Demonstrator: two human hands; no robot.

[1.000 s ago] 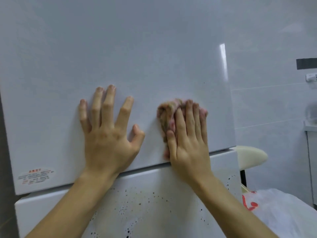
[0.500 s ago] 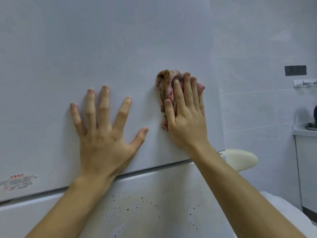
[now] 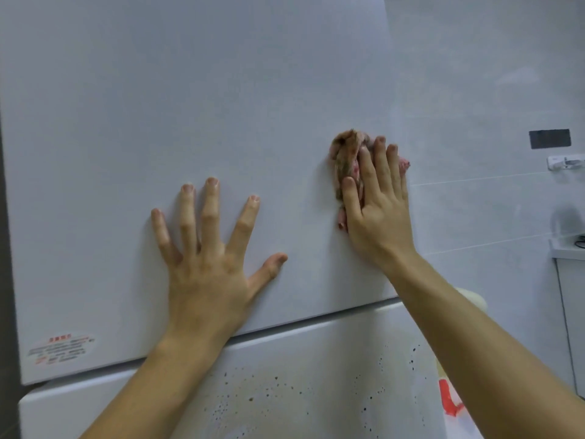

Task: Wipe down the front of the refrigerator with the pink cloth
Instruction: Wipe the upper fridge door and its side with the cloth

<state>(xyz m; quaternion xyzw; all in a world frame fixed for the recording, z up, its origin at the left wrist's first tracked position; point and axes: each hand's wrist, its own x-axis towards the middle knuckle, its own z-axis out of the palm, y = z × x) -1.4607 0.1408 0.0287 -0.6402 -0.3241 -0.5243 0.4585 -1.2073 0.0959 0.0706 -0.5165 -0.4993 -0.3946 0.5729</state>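
Observation:
The white refrigerator's upper door [image 3: 158, 106] fills most of the view. My right hand [image 3: 376, 210] presses the bunched pink cloth [image 3: 346, 156] flat against the door near its right edge, fingers straight over the cloth. My left hand [image 3: 205, 255] lies flat on the door lower left of the cloth, fingers spread. The lower door [image 3: 285, 384] below the seam carries many dark specks.
A red-printed sticker [image 3: 60, 346] sits at the upper door's lower left corner. A white tiled wall [image 3: 474, 90] lies to the right, with a dark patch [image 3: 550, 138], a white hook bar [image 3: 566, 161] and a counter edge [image 3: 569, 248]. A white bag with red print [image 3: 449, 397] is lower right.
My right hand has slid the cloth upward on the door, away from the seam and toward the right edge. My left hand has stayed flat in about the same spot.

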